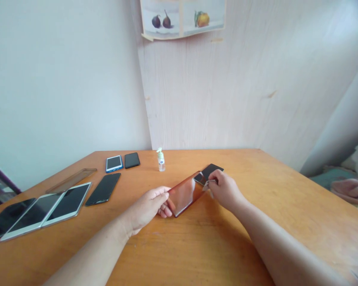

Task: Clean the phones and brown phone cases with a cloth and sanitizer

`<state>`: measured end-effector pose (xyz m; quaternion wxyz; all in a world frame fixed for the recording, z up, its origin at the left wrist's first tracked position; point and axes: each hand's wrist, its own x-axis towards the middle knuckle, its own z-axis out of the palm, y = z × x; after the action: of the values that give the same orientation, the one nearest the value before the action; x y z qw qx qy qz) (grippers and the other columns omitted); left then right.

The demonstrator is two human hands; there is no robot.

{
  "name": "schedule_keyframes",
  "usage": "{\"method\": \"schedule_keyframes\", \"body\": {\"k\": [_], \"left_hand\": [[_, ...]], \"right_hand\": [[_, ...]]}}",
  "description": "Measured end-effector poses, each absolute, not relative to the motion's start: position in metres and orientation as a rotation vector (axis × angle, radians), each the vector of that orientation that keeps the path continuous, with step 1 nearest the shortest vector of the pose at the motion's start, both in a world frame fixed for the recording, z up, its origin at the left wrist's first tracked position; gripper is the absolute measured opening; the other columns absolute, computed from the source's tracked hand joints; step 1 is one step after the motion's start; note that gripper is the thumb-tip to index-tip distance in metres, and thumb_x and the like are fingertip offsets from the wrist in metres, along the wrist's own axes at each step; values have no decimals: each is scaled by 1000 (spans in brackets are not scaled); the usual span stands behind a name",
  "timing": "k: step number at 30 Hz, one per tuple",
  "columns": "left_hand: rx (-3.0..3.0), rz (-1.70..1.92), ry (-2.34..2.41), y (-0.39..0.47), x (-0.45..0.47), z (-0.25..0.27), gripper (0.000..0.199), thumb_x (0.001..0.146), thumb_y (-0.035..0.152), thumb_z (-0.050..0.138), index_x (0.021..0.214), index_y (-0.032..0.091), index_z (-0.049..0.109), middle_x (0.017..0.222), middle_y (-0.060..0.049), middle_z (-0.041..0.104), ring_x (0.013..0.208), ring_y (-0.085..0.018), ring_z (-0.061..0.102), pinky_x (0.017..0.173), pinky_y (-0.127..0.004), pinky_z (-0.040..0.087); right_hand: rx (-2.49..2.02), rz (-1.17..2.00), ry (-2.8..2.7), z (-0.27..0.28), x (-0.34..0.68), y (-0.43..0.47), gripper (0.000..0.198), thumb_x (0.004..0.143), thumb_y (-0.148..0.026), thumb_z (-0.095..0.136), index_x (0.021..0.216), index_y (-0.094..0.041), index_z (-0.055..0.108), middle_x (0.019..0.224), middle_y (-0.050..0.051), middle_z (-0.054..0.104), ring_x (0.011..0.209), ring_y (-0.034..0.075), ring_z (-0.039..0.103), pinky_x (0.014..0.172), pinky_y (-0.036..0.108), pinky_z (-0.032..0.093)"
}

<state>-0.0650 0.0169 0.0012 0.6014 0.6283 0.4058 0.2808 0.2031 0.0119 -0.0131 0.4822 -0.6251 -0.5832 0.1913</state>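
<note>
My left hand (150,206) pinches the near end of a long, glossy reddish-brown tinted panel (185,194), thumb on top and fingers curled under, tilting it up off the orange-brown wooden table (274,198) in the middle, right in front of me. My right hand (225,190) is closed around a small pale scrap, cloth or tissue (206,184), pressed at the panel's far end, just beside a dark rectangular phone (212,170).

I judge this to be the wiping step, near its start at the far end; the next stroke calls for a steady left grip and light, even pressure along the surface.

Hard to tell: whether the panel is a screen or a cover, since its face mostly mirrors the room. My right fingertips hide the scrap's size. A small clear pump bottle (160,159) stands behind, label unreadable. At left lie 2 white-edged tablets (52,208) and a black slab phone (104,189); the darkest device is cut by the frame.
</note>
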Motion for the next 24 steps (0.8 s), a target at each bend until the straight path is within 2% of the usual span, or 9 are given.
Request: {"method": "schedule_keyframes", "body": {"k": [3, 5, 8, 10, 14, 20, 24], "left_hand": [[1392, 765, 916, 20, -68, 3, 30, 92, 38, 52, 111, 15, 55, 85, -7, 70, 66, -14, 63, 62, -25, 45], [1351, 824, 889, 21, -70, 5, 31, 92, 37, 53, 113, 15, 55, 85, -7, 70, 66, -14, 63, 61, -25, 45], [1317, 854, 848, 20, -71, 7, 32, 92, 37, 54, 114, 14, 54, 85, -7, 69, 67, -14, 63, 62, -25, 45], [1311, 853, 840, 20, -71, 8, 32, 92, 37, 53, 113, 14, 54, 85, -7, 69, 67, -15, 63, 62, -25, 45], [1317, 861, 852, 21, -71, 5, 33, 91, 40, 55, 112, 15, 53, 84, -7, 70, 67, -15, 62, 62, -25, 45], [1327, 902, 893, 19, -71, 5, 33, 91, 42, 55, 112, 17, 53, 86, -6, 70, 70, -16, 63, 64, -26, 45], [1515, 880, 927, 15, -67, 9, 39, 92, 47, 55, 116, 17, 56, 96, -7, 69, 76, -17, 62, 69, -28, 46]], "right_hand": [[-1445, 574, -1279, -7, 206, 15, 17, 82, -21, 46, 96, -19, 57, 71, 1, 62, 58, 14, 54, 56, 27, 38], [-1253, 767, -1132, -3, 204, 13, 21, 82, -25, 50, 100, -17, 58, 75, 3, 65, 58, 14, 55, 55, 27, 40], [-916, 1075, -915, 1, 200, 10, 22, 74, -28, 68, 91, -16, 66, 78, 4, 66, 61, 13, 54, 56, 26, 40], [-814, 1169, -878, 3, 198, 9, 21, 72, -30, 72, 89, -17, 69, 81, 4, 66, 66, 13, 55, 58, 26, 42], [-760, 1231, -894, 9, 194, 4, 23, 76, -33, 74, 94, -20, 72, 91, 4, 68, 73, 15, 58, 65, 28, 46], [-757, 1314, -896, 11, 192, 1, 21, 74, -34, 79, 84, -18, 71, 83, 3, 69, 68, 13, 58, 62, 25, 45], [-717, 1340, -818, 7, 189, 2, 20, 74, -32, 81, 84, -18, 70, 81, 1, 68, 68, 11, 58, 64, 23, 45]]}}
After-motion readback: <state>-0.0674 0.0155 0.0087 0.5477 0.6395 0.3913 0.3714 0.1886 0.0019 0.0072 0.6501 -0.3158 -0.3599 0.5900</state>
